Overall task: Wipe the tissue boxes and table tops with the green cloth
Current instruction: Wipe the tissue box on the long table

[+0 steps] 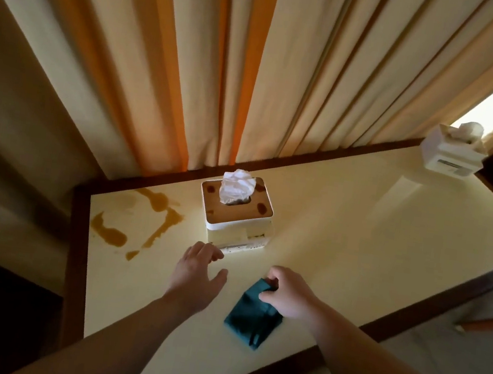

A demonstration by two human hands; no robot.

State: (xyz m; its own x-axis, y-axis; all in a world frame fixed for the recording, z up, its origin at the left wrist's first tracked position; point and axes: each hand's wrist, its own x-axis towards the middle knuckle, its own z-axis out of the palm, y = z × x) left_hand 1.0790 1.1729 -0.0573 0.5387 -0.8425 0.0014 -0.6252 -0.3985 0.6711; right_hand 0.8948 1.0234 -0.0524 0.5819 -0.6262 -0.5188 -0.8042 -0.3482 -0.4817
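the right hand (285,295) has its fingers pinched on the top of the green cloth (253,315), which lies on the table (358,233). the left hand (198,270) hovers just before the near tissue box (237,214), fingers apart and relaxed. brown spills (139,226) stain the table left of it. a second box (452,151) sits at the far right corner.

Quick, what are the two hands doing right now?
Left hand: open, holding nothing, near the tissue box.
Right hand: pinching the green cloth.
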